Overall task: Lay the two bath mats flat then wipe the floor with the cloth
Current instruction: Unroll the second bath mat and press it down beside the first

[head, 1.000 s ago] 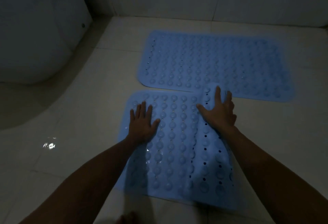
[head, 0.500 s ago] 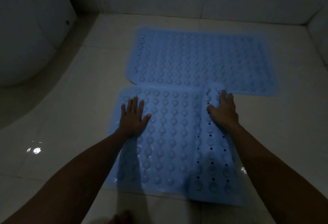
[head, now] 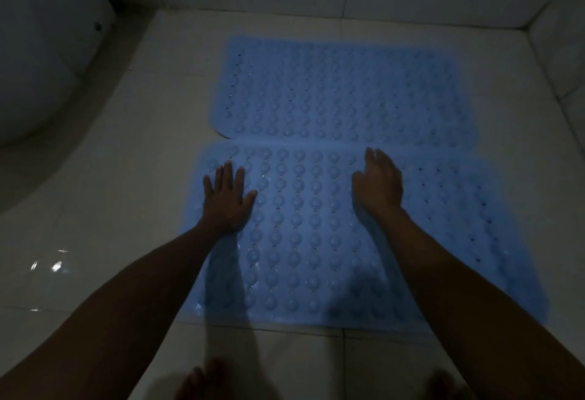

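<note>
Head view: flat-fingered left hand (head: 226, 200) and loosely spread right hand (head: 380, 186) press the near blue studded rubber mat (head: 300, 241), grasping nothing; the far blue studded rubber mat (head: 342, 92) lies just beyond their fingertips.

Rubbery studded mats (head: 316, 225) (glossy tile floor (head: 110, 209))

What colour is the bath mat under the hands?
Light blue, with rows of round bumps and small holes: near mat, head view.

near blue studded mat (head: 316, 241): flat on floor | far blue mat (head: 342, 92): flat, edges touching
</note>
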